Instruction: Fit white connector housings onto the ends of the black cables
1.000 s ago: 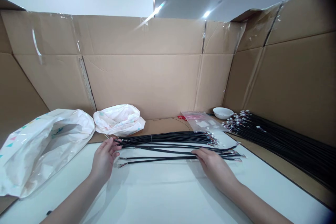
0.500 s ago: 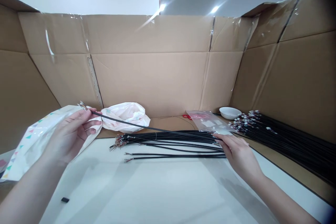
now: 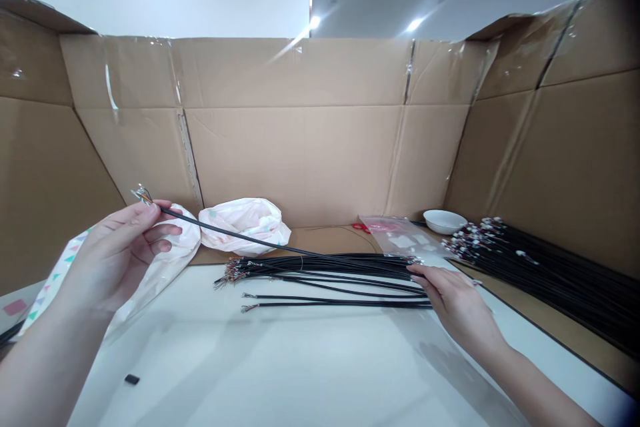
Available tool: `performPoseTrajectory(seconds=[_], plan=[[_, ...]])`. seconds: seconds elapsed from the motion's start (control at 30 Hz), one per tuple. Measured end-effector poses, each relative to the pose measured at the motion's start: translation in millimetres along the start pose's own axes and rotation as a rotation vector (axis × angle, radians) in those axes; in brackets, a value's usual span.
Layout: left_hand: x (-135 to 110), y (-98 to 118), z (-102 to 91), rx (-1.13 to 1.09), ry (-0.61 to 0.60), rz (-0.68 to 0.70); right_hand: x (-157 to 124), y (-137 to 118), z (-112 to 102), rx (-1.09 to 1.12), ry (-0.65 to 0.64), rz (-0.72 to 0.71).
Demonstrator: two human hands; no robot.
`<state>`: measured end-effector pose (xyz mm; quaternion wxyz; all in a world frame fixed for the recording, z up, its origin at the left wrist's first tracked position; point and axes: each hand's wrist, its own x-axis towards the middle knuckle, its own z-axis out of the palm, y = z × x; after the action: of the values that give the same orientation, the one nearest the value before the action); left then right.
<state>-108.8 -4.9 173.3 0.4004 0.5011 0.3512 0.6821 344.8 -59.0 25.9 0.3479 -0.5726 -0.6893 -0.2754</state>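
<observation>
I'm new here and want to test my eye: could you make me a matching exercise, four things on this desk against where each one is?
Things
1. single cable
2. bowl
3. crumpled bag
4. small black piece

Places
A. alone on the white table, near side
B. pinched in the left hand, one end lifted
C. far right, beside the big cable pile
D. near the back cardboard wall, left of middle

Pairs: 1-B, 2-C, 3-D, 4-A

Bright overhead glare, warped, dark corners
</observation>
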Motion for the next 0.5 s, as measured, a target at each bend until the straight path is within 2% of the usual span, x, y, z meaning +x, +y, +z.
performPoseTrajectory(seconds=[0.5], plan=[[-0.2, 1.1, 0.0, 0.006, 0.007, -0.018, -3.1, 1.7, 3.5, 0.026, -0.046, 0.027]])
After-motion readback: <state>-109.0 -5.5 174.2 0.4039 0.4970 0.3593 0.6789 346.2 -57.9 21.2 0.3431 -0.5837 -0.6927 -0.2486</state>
